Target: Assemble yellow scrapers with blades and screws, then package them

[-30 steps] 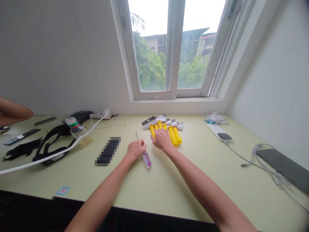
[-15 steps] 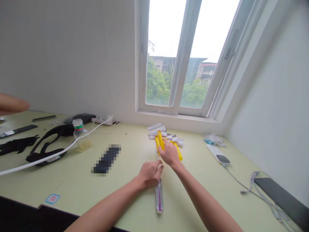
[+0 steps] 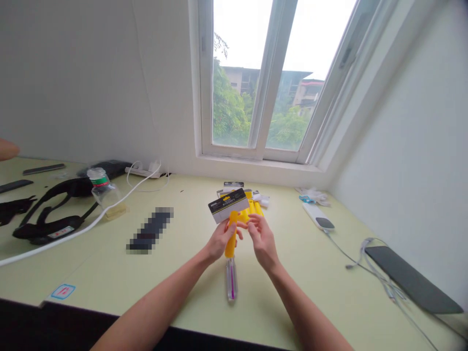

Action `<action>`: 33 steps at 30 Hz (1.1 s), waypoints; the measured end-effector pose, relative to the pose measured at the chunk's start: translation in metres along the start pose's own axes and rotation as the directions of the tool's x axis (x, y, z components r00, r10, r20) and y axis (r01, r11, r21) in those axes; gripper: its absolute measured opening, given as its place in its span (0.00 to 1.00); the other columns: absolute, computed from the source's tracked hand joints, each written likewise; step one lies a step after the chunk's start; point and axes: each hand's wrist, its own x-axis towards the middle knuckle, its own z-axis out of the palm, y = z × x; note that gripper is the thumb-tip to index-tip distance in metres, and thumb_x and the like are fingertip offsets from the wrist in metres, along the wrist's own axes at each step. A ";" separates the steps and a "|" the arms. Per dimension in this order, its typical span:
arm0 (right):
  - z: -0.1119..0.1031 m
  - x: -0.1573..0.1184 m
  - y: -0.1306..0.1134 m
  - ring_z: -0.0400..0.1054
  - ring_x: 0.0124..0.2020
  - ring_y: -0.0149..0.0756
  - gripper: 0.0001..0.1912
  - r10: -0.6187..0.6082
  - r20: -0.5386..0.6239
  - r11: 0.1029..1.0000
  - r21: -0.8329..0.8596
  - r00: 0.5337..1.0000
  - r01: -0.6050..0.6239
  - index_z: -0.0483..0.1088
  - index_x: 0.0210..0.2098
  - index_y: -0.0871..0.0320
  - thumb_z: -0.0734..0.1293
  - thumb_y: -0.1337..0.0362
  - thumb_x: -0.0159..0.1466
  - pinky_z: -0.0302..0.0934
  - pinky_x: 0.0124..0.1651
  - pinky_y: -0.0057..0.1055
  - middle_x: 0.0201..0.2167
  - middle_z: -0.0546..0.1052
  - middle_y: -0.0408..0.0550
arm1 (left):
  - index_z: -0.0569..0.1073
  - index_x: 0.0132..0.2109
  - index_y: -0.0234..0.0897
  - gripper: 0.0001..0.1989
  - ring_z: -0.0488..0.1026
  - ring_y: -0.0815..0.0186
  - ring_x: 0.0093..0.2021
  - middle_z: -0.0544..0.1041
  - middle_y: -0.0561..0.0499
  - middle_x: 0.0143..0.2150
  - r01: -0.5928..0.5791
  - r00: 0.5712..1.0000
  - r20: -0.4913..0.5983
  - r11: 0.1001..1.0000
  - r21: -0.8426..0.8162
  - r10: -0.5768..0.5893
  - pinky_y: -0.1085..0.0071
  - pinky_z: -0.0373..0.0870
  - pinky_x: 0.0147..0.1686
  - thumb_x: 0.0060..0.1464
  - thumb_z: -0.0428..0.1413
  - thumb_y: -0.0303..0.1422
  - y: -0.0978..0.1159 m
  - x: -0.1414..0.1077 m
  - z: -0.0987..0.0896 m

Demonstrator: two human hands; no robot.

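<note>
My left hand (image 3: pixel 218 240) is closed around a yellow rod-like handle (image 3: pixel 231 242), held tilted above the table. A black and white packaging card (image 3: pixel 228 204) stands up just behind it, apparently in the same grip. To the right, my right hand (image 3: pixel 262 239) is half curled with fingers apart and nothing seen in it. Below the yellow handle lies a screwdriver's clear handle with a purple stripe (image 3: pixel 231 285); its shaft is hidden. More yellow handles (image 3: pixel 255 209) lie behind my hands, beside other cards (image 3: pixel 233 185).
A clear bottle (image 3: pixel 106 195), a black strap headset (image 3: pixel 51 229) and a white cable (image 3: pixel 80 233) occupy the left. A pixelated dark slab (image 3: pixel 150 231) lies nearer. On the right are a white device (image 3: pixel 317 215), grey cables (image 3: pixel 380 273) and a dark flat pad (image 3: pixel 409 278). Another person's arm (image 3: pixel 8 149) shows far left.
My left hand has left the screwdriver and now holds a yellow handle with a card. My right hand has drawn back from the yellow pile. The view has shifted slightly.
</note>
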 end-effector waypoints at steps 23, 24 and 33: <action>-0.025 0.019 0.010 0.60 0.27 0.31 0.18 0.180 -0.243 0.922 0.380 0.953 -0.077 0.68 0.25 0.57 0.71 0.50 0.60 0.55 0.32 0.29 0.22 0.68 0.40 | 0.62 0.60 0.37 0.33 0.78 0.62 0.36 0.79 0.43 0.43 -0.054 0.985 -0.161 0.996 0.070 0.065 0.66 0.74 0.37 0.56 0.58 0.51 0.007 0.006 -0.009; -0.024 0.018 0.009 0.61 0.27 0.31 0.18 0.186 -0.246 0.919 0.385 0.951 -0.080 0.68 0.25 0.57 0.71 0.50 0.60 0.56 0.33 0.29 0.23 0.69 0.40 | 0.65 0.57 0.36 0.29 0.78 0.62 0.37 0.79 0.43 0.42 -0.068 0.986 -0.145 0.993 0.093 0.081 0.66 0.75 0.37 0.56 0.58 0.50 0.007 0.007 -0.011; -0.029 0.023 0.005 0.66 0.29 0.33 0.17 0.166 -0.274 0.905 0.425 0.947 -0.036 0.70 0.30 0.57 0.70 0.49 0.61 0.61 0.35 0.30 0.26 0.73 0.41 | 0.78 0.45 0.35 0.14 0.77 0.60 0.42 0.81 0.44 0.43 -0.229 0.973 0.117 0.770 0.596 0.199 0.62 0.73 0.47 0.63 0.51 0.36 0.020 0.003 -0.020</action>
